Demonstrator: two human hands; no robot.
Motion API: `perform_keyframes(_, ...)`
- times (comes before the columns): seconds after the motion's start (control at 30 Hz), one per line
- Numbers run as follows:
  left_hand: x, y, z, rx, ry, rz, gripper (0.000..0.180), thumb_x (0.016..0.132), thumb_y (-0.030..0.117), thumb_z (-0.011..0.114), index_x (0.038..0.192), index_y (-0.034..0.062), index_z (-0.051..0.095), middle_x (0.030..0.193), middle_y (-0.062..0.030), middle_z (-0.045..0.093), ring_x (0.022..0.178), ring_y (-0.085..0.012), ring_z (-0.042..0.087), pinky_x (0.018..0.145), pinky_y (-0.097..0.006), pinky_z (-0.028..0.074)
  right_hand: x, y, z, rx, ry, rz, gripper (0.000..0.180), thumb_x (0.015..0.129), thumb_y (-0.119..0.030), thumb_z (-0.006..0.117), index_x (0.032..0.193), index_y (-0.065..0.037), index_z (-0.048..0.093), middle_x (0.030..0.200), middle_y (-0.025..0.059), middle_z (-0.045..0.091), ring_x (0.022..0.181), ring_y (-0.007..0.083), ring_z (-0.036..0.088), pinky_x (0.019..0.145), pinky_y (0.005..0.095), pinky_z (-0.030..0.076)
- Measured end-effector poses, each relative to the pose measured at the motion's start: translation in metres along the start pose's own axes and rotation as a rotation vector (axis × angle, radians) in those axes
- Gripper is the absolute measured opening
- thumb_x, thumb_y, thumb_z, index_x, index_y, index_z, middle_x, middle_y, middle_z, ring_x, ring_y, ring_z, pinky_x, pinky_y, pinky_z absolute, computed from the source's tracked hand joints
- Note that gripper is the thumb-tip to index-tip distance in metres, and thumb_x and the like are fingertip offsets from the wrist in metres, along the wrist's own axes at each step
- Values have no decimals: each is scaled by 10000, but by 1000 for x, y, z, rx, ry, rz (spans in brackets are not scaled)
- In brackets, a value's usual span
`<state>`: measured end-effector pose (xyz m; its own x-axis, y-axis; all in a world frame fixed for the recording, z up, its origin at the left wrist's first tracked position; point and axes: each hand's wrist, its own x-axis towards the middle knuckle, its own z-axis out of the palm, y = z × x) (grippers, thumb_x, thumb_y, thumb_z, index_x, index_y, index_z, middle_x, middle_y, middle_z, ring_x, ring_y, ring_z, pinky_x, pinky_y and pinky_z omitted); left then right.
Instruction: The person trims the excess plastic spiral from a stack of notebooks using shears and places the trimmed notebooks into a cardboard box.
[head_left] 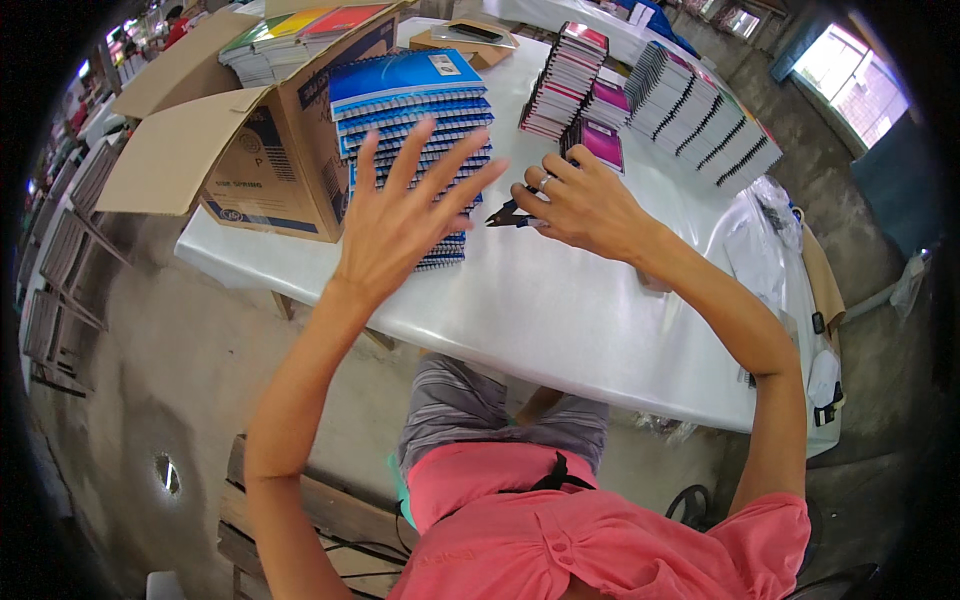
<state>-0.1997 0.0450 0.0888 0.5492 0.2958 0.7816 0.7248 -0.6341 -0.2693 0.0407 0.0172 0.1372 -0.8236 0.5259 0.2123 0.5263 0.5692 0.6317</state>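
Observation:
A tall stack of blue spiral notebooks (405, 85) stands on the white-covered table, left of centre. My left hand (400, 220) is in front of the stack, fingers spread wide and nothing in the palm. Whether its fingertips touch the notebooks I cannot tell. To the right of the stack, my right hand (595, 205) is curled around a pair of dark pliers (508, 216), whose pointed jaws face left toward the notebooks. The handles are mostly hidden under my fingers, and a ring shows on one finger.
An open cardboard box (290, 165) with colourful notebooks inside stands at the left. Small purple-covered notebooks (602, 145) and piles of black-coiled notebooks (690, 110) rise at the back right. Clear plastic (765, 240) hangs on the table's (560, 330) right side. A wooden bench (300, 510) is below left.

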Motion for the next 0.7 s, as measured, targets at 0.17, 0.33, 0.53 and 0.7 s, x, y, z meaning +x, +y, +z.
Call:
perform_keyframes(0.17,-26,3,27,-28,-59,-193,776,668,438,679,1398,381,421,1485,60,360,1406,-252,215,1130,-520,56,2,-4,13,50,20,-33,301,721,-187,687,1007,-121,621,996,-17,575,948,136,517,773,321,396)
perform_keyframes(0.33,-26,4,35,65,-67,-179,810,634,478,728,1381,357,440,1484,37,345,1329,-319,294,1092,-529,153,7,-3,17,-37,98,-56,320,702,-186,704,1003,-122,619,1007,-24,571,998,136,510,826,332,407)
perform_keyframes(0.53,-26,9,30,22,-97,-228,854,618,445,749,1400,348,420,1488,36,347,1345,-315,283,1098,-523,154,21,1,12,-130,143,-195,287,719,-189,684,988,-117,613,1003,-33,570,1057,142,497,943,348,392)
perform_keyframes(0.7,-30,12,33,37,-130,-249,846,625,444,738,1403,340,424,1490,41,346,1363,-313,255,1107,-524,135,33,3,14,-172,158,-307,228,734,-181,663,947,-126,606,982,-38,563,1076,143,492,967,352,379)
